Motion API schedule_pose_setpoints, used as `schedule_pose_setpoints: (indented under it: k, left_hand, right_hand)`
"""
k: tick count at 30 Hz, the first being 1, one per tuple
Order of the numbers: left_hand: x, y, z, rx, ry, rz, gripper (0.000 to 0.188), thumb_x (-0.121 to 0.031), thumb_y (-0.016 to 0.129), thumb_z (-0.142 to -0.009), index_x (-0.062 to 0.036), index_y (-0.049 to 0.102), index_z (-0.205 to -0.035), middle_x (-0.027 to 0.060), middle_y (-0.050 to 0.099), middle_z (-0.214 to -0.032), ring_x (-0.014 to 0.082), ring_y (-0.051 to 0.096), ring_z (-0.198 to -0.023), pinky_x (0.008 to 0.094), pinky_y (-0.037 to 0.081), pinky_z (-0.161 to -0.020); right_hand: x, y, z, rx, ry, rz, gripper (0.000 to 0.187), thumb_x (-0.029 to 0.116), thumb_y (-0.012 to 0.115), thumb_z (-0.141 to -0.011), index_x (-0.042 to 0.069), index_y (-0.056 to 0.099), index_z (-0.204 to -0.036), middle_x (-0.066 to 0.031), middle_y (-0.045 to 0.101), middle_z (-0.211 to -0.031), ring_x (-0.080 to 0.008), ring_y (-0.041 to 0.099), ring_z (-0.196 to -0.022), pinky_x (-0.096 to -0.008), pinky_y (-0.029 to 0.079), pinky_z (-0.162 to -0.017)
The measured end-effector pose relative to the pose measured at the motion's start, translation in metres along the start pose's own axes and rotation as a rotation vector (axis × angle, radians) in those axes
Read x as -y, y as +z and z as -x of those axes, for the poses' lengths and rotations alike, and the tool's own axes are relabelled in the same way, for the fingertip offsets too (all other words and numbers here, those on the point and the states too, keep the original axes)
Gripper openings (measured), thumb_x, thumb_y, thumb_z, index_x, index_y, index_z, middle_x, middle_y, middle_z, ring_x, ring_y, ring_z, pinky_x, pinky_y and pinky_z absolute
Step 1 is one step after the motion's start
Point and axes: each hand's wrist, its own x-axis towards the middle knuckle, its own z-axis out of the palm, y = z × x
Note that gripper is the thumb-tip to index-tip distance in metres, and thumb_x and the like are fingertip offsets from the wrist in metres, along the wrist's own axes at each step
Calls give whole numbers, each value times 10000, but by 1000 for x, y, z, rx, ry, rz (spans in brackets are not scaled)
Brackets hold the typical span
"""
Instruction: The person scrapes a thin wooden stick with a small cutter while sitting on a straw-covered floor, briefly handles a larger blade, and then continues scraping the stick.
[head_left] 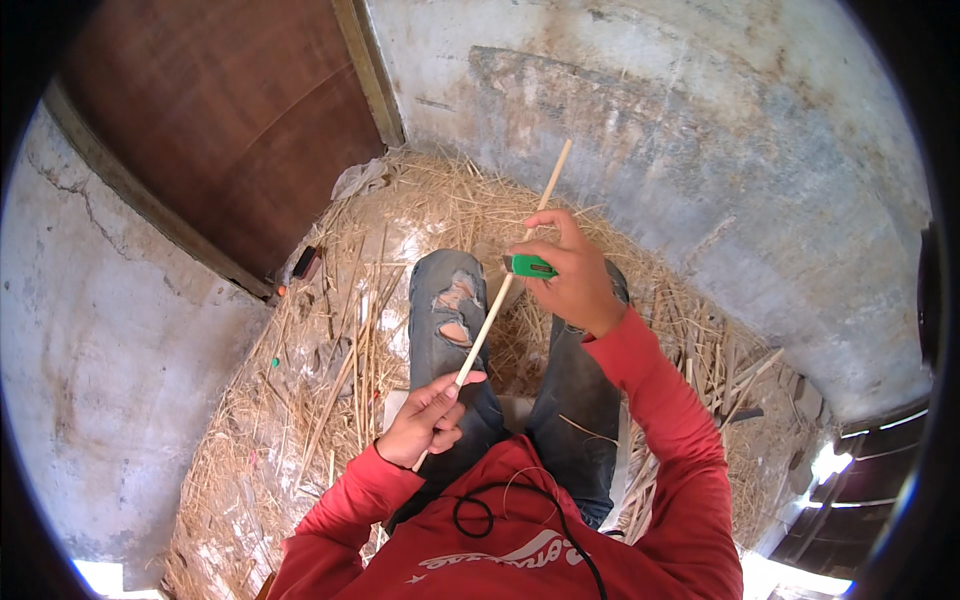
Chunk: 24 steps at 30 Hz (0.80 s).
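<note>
A long, thin, pale stick (pixel 483 337) slants across my lap, its far end up toward the wall and its near end by my left wrist. My left hand (pixel 428 420) is closed round its lower part, with the thumb lying along it. Higher up, my right hand (pixel 572 275) grips a green-handled cutter knife (pixel 532 266). The knife's blade end touches or lies right beside the stick; which of the two I cannot tell. My right index finger reaches over the stick above the knife.
Straw and split strips (pixel 350 370) litter the floor round my legs. A worn plaster wall (pixel 660 130) rises ahead and to the right. At the far left stands a brown door panel (pixel 220 110); a small dark object (pixel 305 262) lies near its foot. Torn jeans cover my knees (pixel 445 300).
</note>
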Motion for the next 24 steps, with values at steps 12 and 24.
schedule_pose_setpoints:
  k: [12,24]
  left_hand:
    - [17,-10,3,-27,19,-23,426,-279,425,-1097,-46,479,-1449,-57,278,-654,49,190,-476,223,195,-436]
    - [14,-4,-6,59,69,4,426,-257,406,-1105,-61,438,-1482,-50,289,-671,45,229,-499,210,207,-452]
  right_hand:
    - [-53,-2,-1,-338,579,-332,293,313,721,-944,23,729,-904,-30,688,-739,-138,586,-650,-333,438,-597]
    - [-30,11,12,-86,496,-459,291,256,730,-928,5,712,-1074,-61,711,-821,-125,626,-736,-296,490,-686]
